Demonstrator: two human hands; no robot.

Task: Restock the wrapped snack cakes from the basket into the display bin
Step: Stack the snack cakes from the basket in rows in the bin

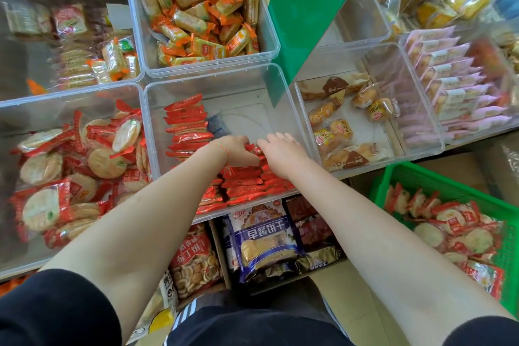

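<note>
Reaching into clear display bin (196, 87) at frame centre. Left hand (238, 150) gripping red-wrapped snack cakes (247, 177); right hand (283, 150) flat, fingers relaxed. Green basket (449, 180) lower right.

Bare bin floor (247, 118) beyond packets (185, 126)

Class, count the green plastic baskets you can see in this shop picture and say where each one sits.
1. The green basket sits at the lower right, below the clear bins, holding red-wrapped round snack cakes. Others may lie outside the frame.
</note>
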